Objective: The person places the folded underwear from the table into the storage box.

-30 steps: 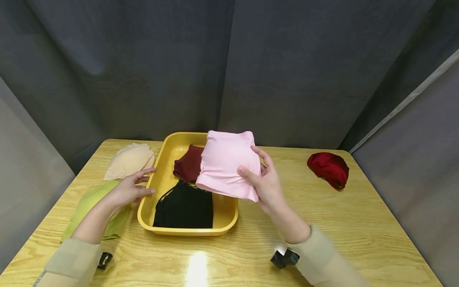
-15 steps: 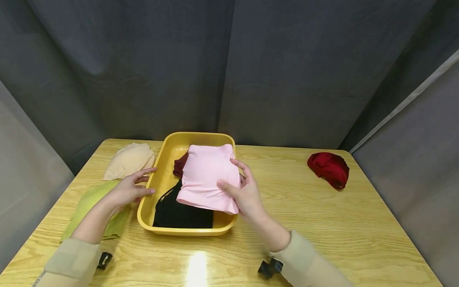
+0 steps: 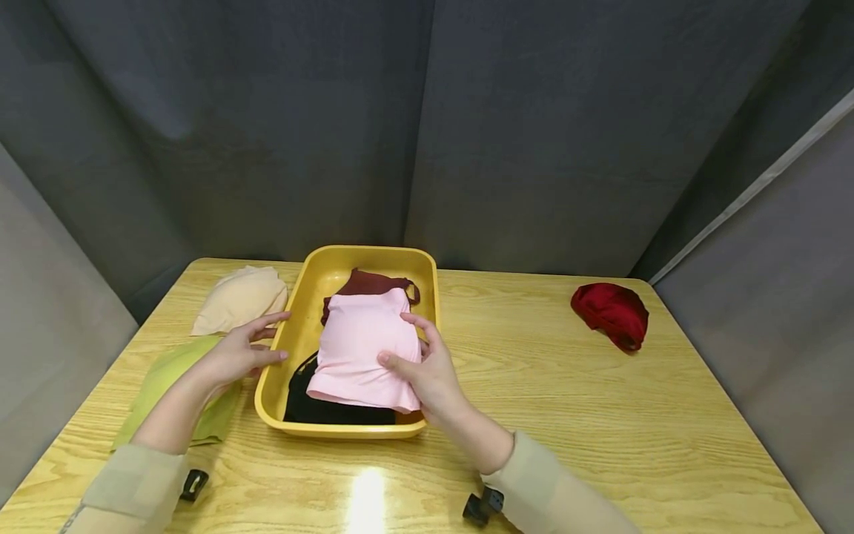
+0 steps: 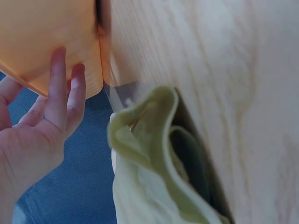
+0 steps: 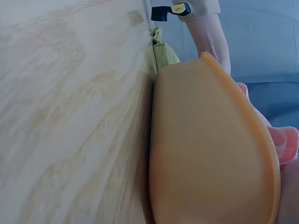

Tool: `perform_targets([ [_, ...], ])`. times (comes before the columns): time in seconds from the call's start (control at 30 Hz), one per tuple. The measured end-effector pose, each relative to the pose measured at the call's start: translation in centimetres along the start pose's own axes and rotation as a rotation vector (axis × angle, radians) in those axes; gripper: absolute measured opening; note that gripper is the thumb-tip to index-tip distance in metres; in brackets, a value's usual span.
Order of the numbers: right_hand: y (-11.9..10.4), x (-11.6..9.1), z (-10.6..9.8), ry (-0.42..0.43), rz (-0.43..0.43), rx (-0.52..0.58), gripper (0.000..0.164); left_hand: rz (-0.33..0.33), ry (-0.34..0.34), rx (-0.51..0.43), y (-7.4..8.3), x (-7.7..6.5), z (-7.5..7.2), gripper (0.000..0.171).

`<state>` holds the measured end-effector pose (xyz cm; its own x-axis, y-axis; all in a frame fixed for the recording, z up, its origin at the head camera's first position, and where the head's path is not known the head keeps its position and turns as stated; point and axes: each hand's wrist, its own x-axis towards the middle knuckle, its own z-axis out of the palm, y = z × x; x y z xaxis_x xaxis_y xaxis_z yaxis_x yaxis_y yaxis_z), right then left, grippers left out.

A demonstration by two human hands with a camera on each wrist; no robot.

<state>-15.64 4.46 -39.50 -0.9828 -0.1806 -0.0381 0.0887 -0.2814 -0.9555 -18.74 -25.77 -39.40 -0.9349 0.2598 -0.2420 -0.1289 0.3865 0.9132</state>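
Observation:
Over the yellow tub (image 3: 430, 289), my right hand (image 3: 427, 371) pinches the right edge of a pink bandeau bra (image 3: 367, 345) between thumb and fingers. It looks folded and overlaps a maroon bra (image 3: 367, 282) behind and a black strappy top (image 3: 303, 404) in front, both lying in the tub. In the right wrist view, some pink cloth (image 5: 285, 144) shows above the tub's rim. My left hand (image 3: 233, 360) is at the tub's left side, fingers spread and loosely bent; in the left wrist view its fingertips (image 4: 58, 56) reach the outer wall.
A beige bra (image 3: 240, 300) lies left of the tub, and a lime-green garment (image 3: 173, 386) lies partly under my left forearm. A crumpled dark red bra (image 3: 610, 315) sits at the far right of the wooden table (image 3: 574, 415). Grey curtains (image 3: 534, 133) enclose the back and sides.
My right hand has carried the pink bandeau bra left and toward me, from the tub's right rim to over its middle and the black top. My left hand has stayed put.

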Motion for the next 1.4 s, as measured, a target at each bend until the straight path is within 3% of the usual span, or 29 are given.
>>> perform_targets([
  [0.83, 1.6, 0.9, 2.0, -0.070, 0.060, -0.300, 0.064, 0.003, -0.004, -0.016, -0.2, 0.0, -0.2, 0.073],
  [1.07, 1.5, 0.8, 2.0, -0.088, 0.118, -0.336, 0.065, 0.004, -0.010, -0.021, -0.2, 0.0, -0.2, 0.073],
  [1.4, 0.9, 1.6, 0.9, -0.187, 0.218, -0.474, 0.071, 0.002, -0.017, -0.026, -0.2, 0.0, 0.0, 0.074],
])
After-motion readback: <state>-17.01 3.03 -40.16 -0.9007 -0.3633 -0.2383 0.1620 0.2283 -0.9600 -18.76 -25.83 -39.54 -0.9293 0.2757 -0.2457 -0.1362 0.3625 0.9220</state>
